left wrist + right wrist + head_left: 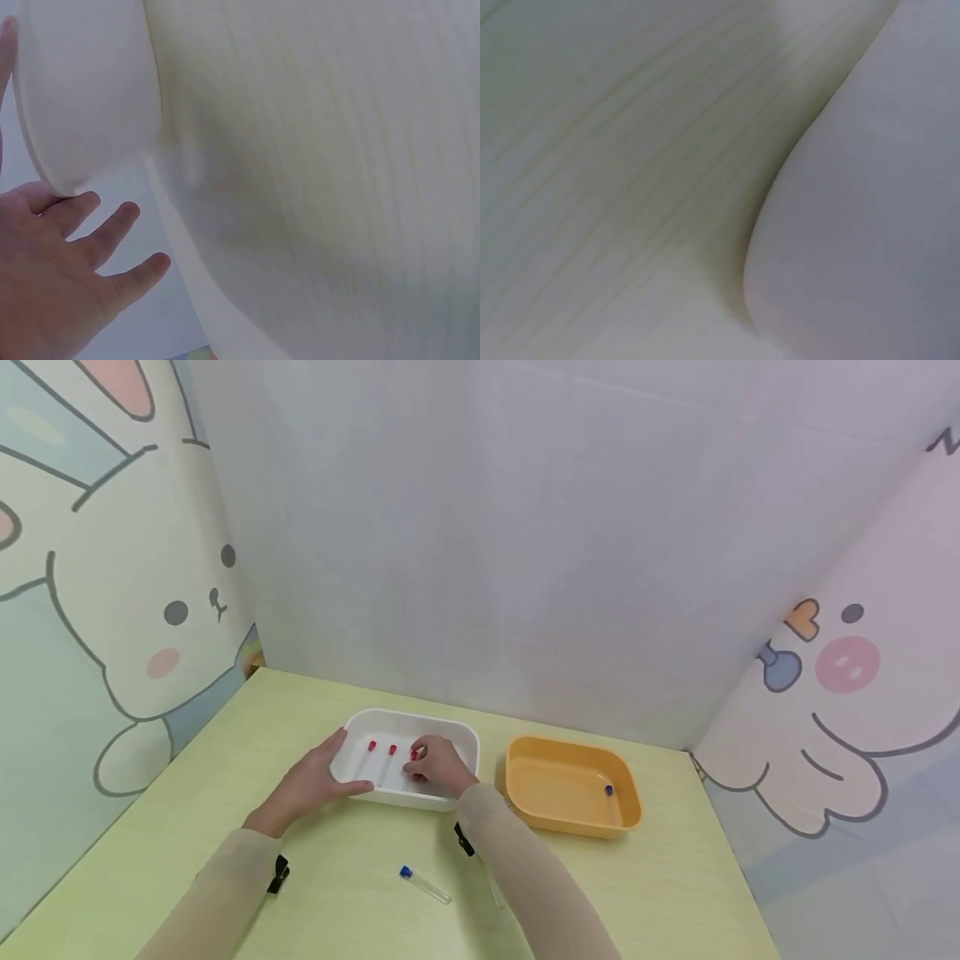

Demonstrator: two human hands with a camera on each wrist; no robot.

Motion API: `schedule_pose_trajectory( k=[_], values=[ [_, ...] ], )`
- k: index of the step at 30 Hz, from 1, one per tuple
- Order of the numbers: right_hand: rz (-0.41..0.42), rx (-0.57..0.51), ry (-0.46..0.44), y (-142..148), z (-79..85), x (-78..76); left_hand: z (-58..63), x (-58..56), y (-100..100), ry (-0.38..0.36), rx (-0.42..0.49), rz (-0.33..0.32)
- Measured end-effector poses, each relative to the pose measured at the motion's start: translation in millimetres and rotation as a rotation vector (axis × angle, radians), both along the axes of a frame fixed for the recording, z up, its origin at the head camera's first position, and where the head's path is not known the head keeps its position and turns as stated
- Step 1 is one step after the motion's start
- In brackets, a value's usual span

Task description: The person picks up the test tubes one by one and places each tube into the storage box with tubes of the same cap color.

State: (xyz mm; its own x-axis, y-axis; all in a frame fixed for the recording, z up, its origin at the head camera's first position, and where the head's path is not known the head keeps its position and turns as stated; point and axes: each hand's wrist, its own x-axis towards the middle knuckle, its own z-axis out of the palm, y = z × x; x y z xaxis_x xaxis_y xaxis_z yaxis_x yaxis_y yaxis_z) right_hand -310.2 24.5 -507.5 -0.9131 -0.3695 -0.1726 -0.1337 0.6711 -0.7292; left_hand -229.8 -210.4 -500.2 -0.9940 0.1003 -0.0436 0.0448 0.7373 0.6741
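Observation:
My left hand [311, 785] rests against the left end of a white tray [468, 743], thumb along its near rim and fingers at its left side. In the left wrist view several fingers [112, 232] spread straight below the tray wall [90, 90]. Inside the tray lie two clear tubes with red caps [392, 749], side by side. Just right of them, my right hand [442, 764] pinches a third red-capped tube [413, 754], whose lower part is largely hidden. The right wrist view shows only the tray's outer wall [862, 225] and the tabletop.
A yellow-orange tray [555, 825] stands to the right, holding a blue-capped tube [609, 791]. Nearer on the pale wooden table [337, 893] lies another blue-capped tube [427, 887]. A further clear tube [495, 892] is partly covered by the right sleeve. White cloth hangs behind.

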Motion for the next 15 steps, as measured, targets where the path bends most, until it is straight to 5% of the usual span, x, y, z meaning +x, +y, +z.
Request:
schedule_pose_trajectory(
  k=[15],
  values=[
    [-0.018,0.001,-0.026,1.1,4.8,2.7,1.3,1.9,0.5,-0.012,0.001,0.006]
  ],
)
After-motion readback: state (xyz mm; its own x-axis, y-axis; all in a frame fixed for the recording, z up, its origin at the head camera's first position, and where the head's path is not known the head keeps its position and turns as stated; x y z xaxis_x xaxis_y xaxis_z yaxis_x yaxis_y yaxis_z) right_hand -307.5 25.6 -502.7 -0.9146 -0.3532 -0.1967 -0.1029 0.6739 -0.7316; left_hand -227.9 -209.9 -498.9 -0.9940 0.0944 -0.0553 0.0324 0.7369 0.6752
